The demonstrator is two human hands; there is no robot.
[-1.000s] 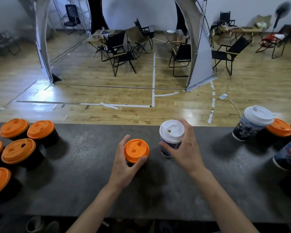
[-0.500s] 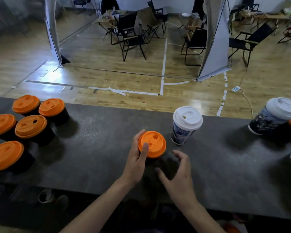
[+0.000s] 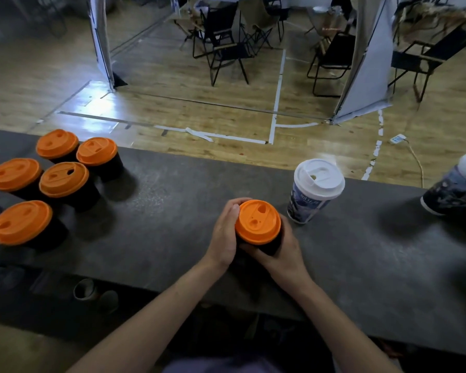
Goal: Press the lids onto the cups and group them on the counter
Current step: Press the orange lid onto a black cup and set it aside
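Both left hand and right hand grip cup.

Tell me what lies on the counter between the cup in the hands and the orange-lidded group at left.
Nothing: the head view shows bare counter between the held cup and the five grouped cups.

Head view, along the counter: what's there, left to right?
cluster of five black cups with orange plastic lids → left hand → black cup with orange lid, gripped by both hands → right hand → blue-printed paper cup with white lid → dark printed cup with white lid, cut off at the right edge.
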